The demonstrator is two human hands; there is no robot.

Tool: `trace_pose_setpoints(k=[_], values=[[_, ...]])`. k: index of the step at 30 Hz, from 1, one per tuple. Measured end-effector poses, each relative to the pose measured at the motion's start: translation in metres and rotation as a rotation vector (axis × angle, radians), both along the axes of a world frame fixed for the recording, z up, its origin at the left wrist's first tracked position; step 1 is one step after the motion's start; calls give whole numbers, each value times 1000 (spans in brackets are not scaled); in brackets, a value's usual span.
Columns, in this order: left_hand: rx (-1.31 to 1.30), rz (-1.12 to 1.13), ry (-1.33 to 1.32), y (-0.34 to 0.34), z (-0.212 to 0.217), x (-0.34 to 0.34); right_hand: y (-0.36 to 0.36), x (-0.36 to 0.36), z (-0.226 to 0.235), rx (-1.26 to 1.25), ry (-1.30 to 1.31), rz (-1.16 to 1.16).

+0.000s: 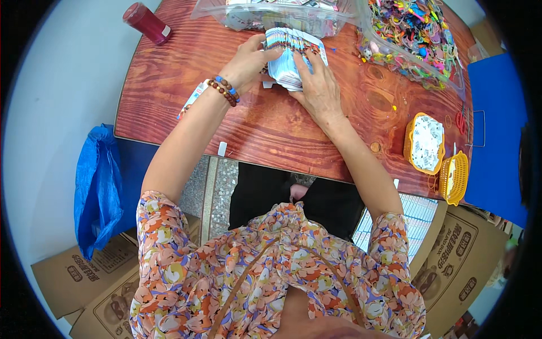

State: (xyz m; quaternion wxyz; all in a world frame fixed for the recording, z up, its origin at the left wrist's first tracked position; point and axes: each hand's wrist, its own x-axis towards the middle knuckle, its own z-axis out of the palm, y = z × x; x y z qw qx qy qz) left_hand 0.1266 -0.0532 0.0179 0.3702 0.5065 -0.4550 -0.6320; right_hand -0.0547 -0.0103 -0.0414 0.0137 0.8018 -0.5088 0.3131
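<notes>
Where hands (pixel 248 66) (pixel 320 93) curl, cards (pixel 285 65) lie between.

Room across near tabletop (pixel 276 127), plastic bin (pixel 241 22) blocking beyond cards (pixel 287 70), baskets (pixel 462 182) rightward

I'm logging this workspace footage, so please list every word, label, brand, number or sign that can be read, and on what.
Right-hand cardboard box: large dark lettering; I won't copy it out.
Left-hand cardboard box: similar dark lettering, likewise not copied.
Red jar: pale label, too small to read.
White slips: dark marks, too small.
Card stack: no print legible.
</notes>
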Motion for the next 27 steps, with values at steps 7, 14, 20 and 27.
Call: trace_pose_setpoints(k=[7, 14, 20, 27], values=[[-12, 219, -101, 17, -13, 9, -2, 2, 0, 30, -25, -31], [226, 124, 439, 16, -10, -3, 3, 3, 0, -40, -15, 1], [199, 96, 346, 17, 1, -9, -5, -2, 1, -120, 33, -83], [-430, 44, -283, 36, 3, 12, -2, -40, 53, 195, -319, 104]])
